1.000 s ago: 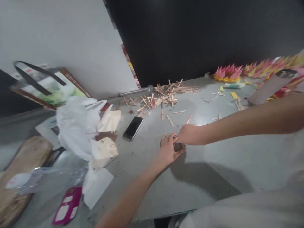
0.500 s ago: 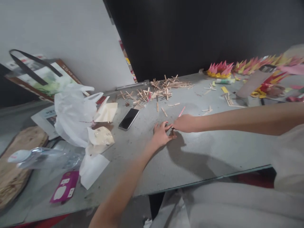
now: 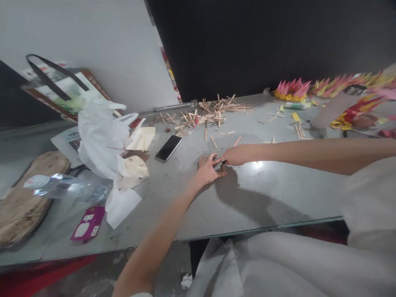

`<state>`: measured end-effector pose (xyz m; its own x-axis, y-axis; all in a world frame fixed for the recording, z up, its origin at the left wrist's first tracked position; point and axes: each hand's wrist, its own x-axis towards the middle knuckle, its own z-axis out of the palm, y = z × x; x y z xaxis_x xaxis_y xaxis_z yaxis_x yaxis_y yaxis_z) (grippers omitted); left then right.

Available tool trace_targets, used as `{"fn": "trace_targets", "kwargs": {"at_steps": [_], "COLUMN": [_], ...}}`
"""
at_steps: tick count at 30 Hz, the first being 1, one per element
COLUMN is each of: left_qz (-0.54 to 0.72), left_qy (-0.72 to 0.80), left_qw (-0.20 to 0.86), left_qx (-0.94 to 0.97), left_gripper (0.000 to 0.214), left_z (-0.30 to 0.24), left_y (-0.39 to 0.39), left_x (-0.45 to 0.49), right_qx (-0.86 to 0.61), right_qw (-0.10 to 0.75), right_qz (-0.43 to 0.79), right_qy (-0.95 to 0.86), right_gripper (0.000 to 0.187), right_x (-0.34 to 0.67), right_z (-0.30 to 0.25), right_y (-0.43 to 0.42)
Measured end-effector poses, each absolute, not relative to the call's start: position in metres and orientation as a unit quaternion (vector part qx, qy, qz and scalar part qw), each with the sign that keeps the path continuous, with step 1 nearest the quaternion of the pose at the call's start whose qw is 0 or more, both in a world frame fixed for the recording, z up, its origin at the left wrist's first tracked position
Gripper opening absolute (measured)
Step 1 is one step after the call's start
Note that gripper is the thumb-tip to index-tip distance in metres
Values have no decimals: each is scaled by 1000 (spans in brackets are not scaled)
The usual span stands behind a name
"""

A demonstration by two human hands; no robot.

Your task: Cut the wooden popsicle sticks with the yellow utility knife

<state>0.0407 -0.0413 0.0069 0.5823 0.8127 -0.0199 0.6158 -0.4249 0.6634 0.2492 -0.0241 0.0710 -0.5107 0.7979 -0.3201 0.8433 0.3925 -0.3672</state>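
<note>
Risk, as judged: on the hard grey table top (image 3: 262, 198), easy skidding or dropping of so small a part. Cause: hold by fingertips only, with two hands crowded over one spot. Also possible: loss among loose sticks close by.

Right hand (image 3: 236, 155): fingers curled closed, tips seemingly pinched on small dark piece (image 3: 222, 166), mid-table. Left hand (image 3: 208, 169): spread open, resting on the top, thumb and forefinger touching the piece, gripping nothing.

Materials, large to small:
- Table top: flat, matt, scuffed, dusty.
- White plastic bag (image 3: 99, 140), far left: thin, crumpled, soft.
- Wooden slab (image 3: 27, 194), near left: rough, rounded edge.
- Clear plastic bottle (image 3: 68, 187): on its side, just beside slab.
- Heap of wooden sticks (image 3: 213, 113), far centre: pale, flat, straight, many crossed.
- Folded paper flowers (image 3: 292, 90), far right: pink and yellow, spiky.
- Phone (image 3: 168, 148), left of hands: black, glossy, rectangular.
- Piece itself: too small for shape or material.
</note>
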Motion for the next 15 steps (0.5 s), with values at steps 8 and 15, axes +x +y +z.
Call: {"fn": "trace_targets", "kwargs": {"at_steps": [8, 15], "left_qz": [154, 163], "left_qy": [442, 452], "left_qw": [326, 289], "left_qx": [822, 828], "left_gripper": [74, 88], "left_z": [18, 23], "left_y": [-48, -42], "left_x": [42, 43], "right_qx": [506, 551], "right_qw": [52, -194], "right_qz": [-585, -558], "right_qy": [631, 590], "right_gripper": [56, 33], "right_x": [300, 318], "right_z": [81, 62], "right_y": [-46, -71]}}
